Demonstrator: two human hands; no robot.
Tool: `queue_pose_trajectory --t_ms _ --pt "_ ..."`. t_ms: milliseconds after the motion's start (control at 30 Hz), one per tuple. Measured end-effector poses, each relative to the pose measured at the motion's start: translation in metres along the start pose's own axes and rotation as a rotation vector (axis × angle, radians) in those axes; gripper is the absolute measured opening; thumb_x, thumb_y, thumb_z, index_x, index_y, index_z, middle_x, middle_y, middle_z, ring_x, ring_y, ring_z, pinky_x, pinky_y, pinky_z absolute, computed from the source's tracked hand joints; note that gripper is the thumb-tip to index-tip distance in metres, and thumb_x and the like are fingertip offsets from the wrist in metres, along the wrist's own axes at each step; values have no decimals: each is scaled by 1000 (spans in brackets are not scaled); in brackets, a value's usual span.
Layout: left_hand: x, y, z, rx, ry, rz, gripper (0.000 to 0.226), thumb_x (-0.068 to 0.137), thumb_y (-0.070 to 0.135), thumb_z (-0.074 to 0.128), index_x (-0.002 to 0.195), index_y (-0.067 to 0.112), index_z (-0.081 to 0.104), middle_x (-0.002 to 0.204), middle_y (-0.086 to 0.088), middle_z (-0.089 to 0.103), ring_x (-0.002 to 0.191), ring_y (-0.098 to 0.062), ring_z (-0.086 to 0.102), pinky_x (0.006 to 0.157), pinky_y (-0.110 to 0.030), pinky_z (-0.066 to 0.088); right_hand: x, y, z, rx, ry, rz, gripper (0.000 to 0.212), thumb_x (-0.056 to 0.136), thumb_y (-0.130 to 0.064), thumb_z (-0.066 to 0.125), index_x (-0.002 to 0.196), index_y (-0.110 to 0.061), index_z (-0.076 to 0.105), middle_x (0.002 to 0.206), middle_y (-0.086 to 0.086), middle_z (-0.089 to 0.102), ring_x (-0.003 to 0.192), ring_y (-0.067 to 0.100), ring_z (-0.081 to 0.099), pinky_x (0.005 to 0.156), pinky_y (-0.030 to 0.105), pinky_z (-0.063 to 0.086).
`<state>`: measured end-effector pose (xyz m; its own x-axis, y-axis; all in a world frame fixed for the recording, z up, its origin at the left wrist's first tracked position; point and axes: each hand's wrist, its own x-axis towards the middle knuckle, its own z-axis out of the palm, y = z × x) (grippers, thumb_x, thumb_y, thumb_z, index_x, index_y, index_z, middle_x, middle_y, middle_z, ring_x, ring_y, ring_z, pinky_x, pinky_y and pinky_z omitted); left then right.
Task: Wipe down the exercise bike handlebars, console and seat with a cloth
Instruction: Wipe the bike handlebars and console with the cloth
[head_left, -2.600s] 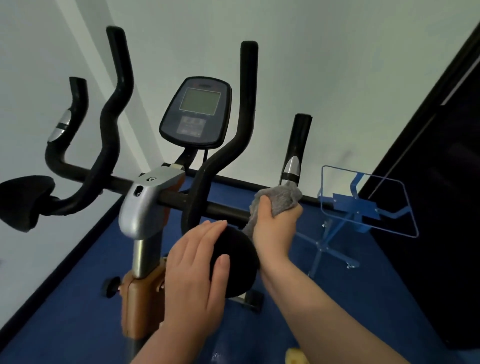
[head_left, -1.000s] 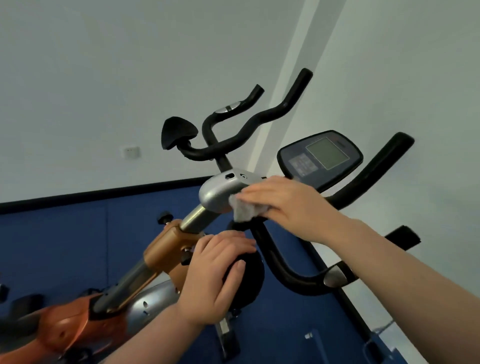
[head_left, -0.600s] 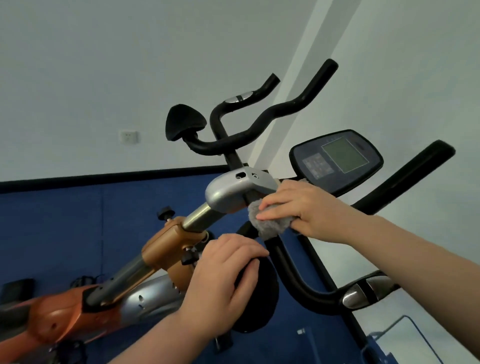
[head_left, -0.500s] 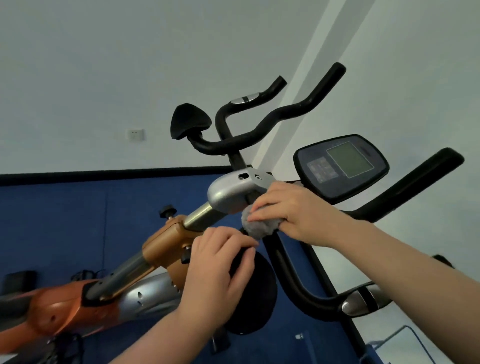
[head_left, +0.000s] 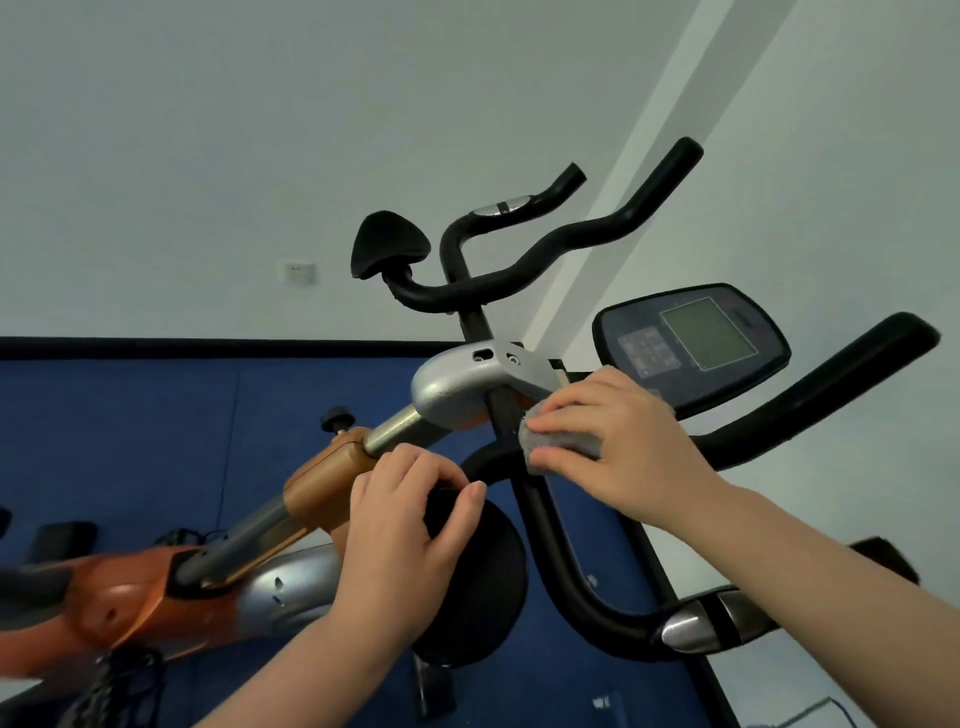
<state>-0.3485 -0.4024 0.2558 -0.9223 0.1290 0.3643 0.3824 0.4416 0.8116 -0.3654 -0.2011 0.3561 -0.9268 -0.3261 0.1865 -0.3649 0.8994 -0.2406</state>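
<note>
Nearest to me, the left hand (head_left: 410, 525) curls its fingers over the top edge of a round black pad (head_left: 480, 587) at the near end of the handlebars (head_left: 566, 561), thumb pressed on the pad's face, gripping it. Just past it and to the right, the right hand (head_left: 618, 447) has its fingers and thumb closed round a grey cloth (head_left: 556, 441), bunched small, and presses it against the black bar where the bar meets the silver clamp housing (head_left: 457, 387) on top of the stem. Only the cloth's front shows between thumb and fingers. Below the right wrist, the bar curves down to a silver sensor plate (head_left: 711, 618) on the near grip.

The stem runs down and left from the housing through an orange collar (head_left: 327, 480) with a black knob (head_left: 337, 417), into the orange and silver body (head_left: 130, 597) of the bike. The console (head_left: 691, 345) sits just behind the right hand, its grey screen facing up; I cannot tell whether the knuckles touch it. Farther off, 2 more black bars rise, with another black pad (head_left: 389, 249) at the far end. The floor is blue (head_left: 130, 441), and a white wall behind carries a socket (head_left: 300, 271).
</note>
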Motion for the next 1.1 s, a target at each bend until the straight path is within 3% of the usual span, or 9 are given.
queue_pose_trajectory --t_ms 67,167,267,400,567,733,900,1000,1100 --pt "0 1 0 -11 11 -8 11 85 47 50 77 39 48 81 19 51 87 -3 50 82 -24 34 7 -6 5 27 29 -29 17 78 -30 74 92 -21 76 92 -9 71 91 13 56 82 35 48" --pt "-1 1 0 -10 21 -2 10 85 47 50 77 41 47 80 19 51 85 -4 50 79 -27 35 19 -28 25 62 -121 -190 15 82 -25 71 94 -18 76 93 -5 70 91 13 55 82 33 46" --pt "-1 0 -1 1 5 -16 12 85 49 49 77 39 47 81 19 51 85 -3 50 82 -21 32 15 -18 16 2 -206 -314 16 83 -20 71 97 -16 76 98 -1 69 91 20 56 81 35 48" --pt "-2 1 -3 12 -17 -41 13 85 49 48 77 38 48 81 18 51 86 -4 51 84 -19 31 14 5 -5 -46 -127 -316 14 81 -21 73 94 -18 77 95 -2 69 88 18 56 77 37 51" --pt "-4 1 -4 26 -13 -60 15 85 50 46 78 37 47 81 19 49 84 -4 49 82 -20 31 16 -22 24 42 -194 -366 12 82 -16 71 93 -13 77 90 2 69 84 23 55 76 33 48" --pt "1 11 -6 113 -74 48 15 88 42 44 82 30 52 85 17 49 83 -4 47 81 -24 32 7 23 -32 -46 -134 -188 11 79 -22 74 90 -24 77 86 -7 66 84 4 52 75 36 50" --pt "12 25 -8 90 -73 142 17 88 37 46 76 27 52 78 15 51 75 -5 48 71 -23 36 2 -21 21 47 -50 -187 12 81 -15 73 91 -11 76 87 4 68 85 21 57 79 30 47" --pt "17 30 -10 71 -67 182 15 89 37 46 75 31 49 77 18 50 75 -3 47 71 -21 35 -19 13 -19 -31 19 -51 12 79 -17 75 90 -15 77 84 2 67 82 16 57 75 29 49" --pt "29 36 -2 80 -131 160 12 90 37 44 83 31 53 85 17 53 80 -4 51 73 -27 43 -27 34 -59 -124 30 129 7 78 -21 75 84 -20 78 77 2 66 78 21 63 70 34 49"
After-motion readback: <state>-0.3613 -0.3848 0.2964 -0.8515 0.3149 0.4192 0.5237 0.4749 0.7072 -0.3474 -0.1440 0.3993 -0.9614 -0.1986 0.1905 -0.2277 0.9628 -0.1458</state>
